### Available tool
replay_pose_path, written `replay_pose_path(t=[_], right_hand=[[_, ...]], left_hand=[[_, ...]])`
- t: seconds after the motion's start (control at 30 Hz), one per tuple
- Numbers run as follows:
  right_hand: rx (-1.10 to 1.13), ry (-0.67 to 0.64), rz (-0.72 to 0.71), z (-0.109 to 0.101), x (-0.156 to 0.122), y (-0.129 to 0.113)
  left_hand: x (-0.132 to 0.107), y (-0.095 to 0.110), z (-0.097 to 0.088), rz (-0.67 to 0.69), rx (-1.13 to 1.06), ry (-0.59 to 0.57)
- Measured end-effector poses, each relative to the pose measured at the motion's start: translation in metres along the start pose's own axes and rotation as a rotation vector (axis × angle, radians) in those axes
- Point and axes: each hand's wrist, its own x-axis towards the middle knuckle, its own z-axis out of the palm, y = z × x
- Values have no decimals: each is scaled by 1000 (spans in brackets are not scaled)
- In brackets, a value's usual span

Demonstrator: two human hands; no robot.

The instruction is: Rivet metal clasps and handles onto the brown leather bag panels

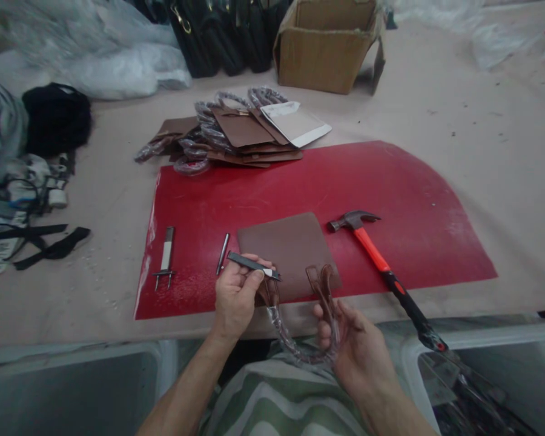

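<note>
My left hand (pixel 237 297) is closed around a slim dark hand tool (pixel 249 262) with a pale band near its tip; its exact kind is unclear. The tip lies over the near edge of a brown leather bag panel (pixel 286 248), close to a handle strap. Fingers of my right hand (pixel 356 345) are wrapped round the brown bag handle (pixel 295 348), which is partly covered in clear plastic. The handle's two ends meet the panel's near edge, and its loop hangs toward my body. Just left of the panel lies a thin metal rod (pixel 223 253).
Under the work is a red mat (pixel 413 206). A claw hammer (pixel 372 245) lies at right, its grip past the table edge; a two-pronged punch (pixel 166 260) lies left. Behind are stacked brown panels (pixel 245 130) and a cardboard box (pixel 327 60). Bins (pixel 166 363) stand below the edge.
</note>
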Motion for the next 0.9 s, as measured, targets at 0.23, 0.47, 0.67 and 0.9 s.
replay_pose_path(t=[0.23,0.47,0.67,0.9], right_hand=[[12,-323,226,-21,13,-11],[-395,-292,-57,-24,19,5],[-362,-231,-74,-27,14,10],[-166,-187,9,-20,9,7]], left_hand=[[-2,-1,3,-53,-62,-3],[-5,-4,1,-76,-118,6],[-7,-6,-1,-15,-40,-21],[-12,-11,1,5,-28,-47]])
